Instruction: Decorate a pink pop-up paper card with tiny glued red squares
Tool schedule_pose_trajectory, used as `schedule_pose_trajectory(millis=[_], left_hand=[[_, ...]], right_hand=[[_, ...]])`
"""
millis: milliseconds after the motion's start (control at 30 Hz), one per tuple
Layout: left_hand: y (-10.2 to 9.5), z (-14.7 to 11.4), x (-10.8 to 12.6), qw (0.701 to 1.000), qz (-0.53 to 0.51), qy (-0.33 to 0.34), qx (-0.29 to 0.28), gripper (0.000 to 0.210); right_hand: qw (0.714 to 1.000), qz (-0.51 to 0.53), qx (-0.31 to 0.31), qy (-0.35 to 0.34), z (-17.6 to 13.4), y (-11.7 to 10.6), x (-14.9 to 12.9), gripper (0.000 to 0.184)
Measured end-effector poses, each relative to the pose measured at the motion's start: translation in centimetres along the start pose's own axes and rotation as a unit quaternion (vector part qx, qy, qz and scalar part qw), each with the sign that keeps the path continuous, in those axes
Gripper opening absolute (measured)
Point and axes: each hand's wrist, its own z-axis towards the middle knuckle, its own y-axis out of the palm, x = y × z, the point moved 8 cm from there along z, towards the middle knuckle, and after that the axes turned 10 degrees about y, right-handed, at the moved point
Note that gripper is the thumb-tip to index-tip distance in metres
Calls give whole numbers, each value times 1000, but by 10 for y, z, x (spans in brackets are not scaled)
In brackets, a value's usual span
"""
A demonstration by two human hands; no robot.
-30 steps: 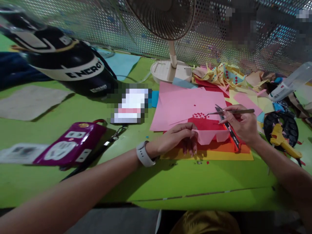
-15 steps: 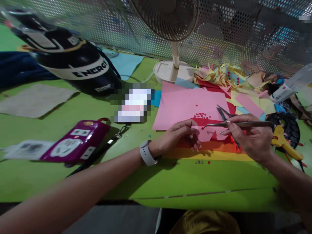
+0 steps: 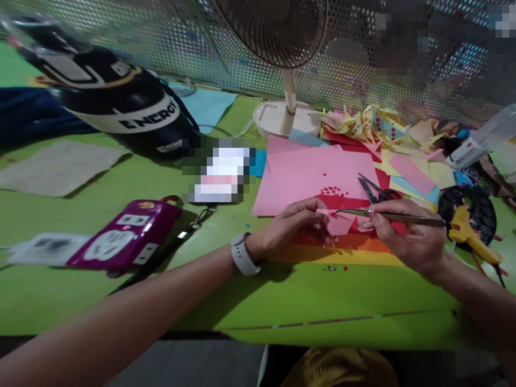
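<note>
My left hand (image 3: 304, 217), with a white watch on its wrist, is closed with thumb and finger on the edge of a small pink paper piece (image 3: 342, 222). My right hand (image 3: 415, 236) grips metal tweezers (image 3: 407, 217), their tips pointing left over that piece. A tiny red paper bit (image 3: 333, 214) is at the tips; whether it is pinched or lies on the paper, I cannot tell. Behind lie pink sheets (image 3: 310, 166) with several red paper bits (image 3: 332, 191) scattered on them. Dark scissors (image 3: 373, 189) lie open just beyond my right hand.
A yellow glue gun (image 3: 470, 236) is at the right by a black tray (image 3: 447, 201). Crumpled paper scraps (image 3: 379, 123) and a fan (image 3: 288, 115) stand at the back. On the left are a large black bottle (image 3: 133, 115), a phone (image 3: 221, 174) and a purple pouch (image 3: 129, 234).
My right hand has shifted slightly left and down, and the tweezers now slope more, tips higher than the back end. More of the scissors shows. My left hand stays nearly still.
</note>
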Motion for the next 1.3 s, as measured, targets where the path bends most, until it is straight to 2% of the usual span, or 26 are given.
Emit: schedule_pose_trajectory(millis=[433, 633, 767, 1167, 1300], left_hand=[[1, -1, 1, 1000, -9, 9, -1, 10], [5, 0, 6, 998, 49, 31, -27, 17], [5, 0, 6, 998, 56, 35, -20, 21], [6, 0, 8, 996, 74, 45, -25, 21], [8, -1, 10, 994, 84, 58, -35, 24]], right_hand=[[999, 4, -17, -35, -1, 3, -6, 13], [999, 2, -23, -26, -2, 5, -6, 12], [999, -1, -30, -32, -3, 6, -6, 12], [999, -2, -10, -46, -3, 3, -7, 9], [999, 12, 17, -48, -3, -3, -6, 21]])
